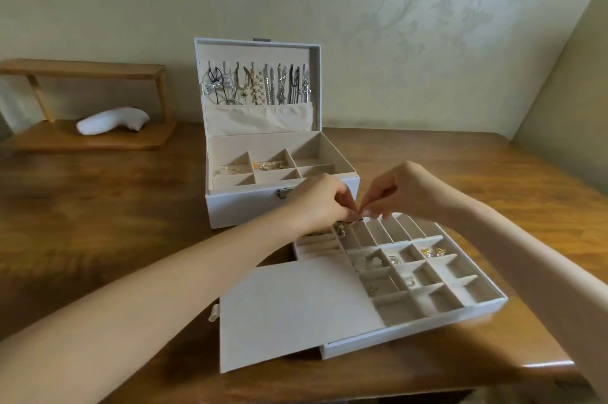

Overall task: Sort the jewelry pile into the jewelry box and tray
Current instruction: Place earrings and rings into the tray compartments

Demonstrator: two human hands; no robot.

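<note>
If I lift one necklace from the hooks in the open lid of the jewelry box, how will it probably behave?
The necklaces hang limp and straight, so one would likely be floppy and swing. They hang crowded, some overlapping, so it may snag its neighbours. Their lower ends tuck into the fabric pocket and might catch there.

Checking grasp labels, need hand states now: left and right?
Left hand: pinching a small jewelry piece over the tray.
Right hand: pinching the same piece.
</note>
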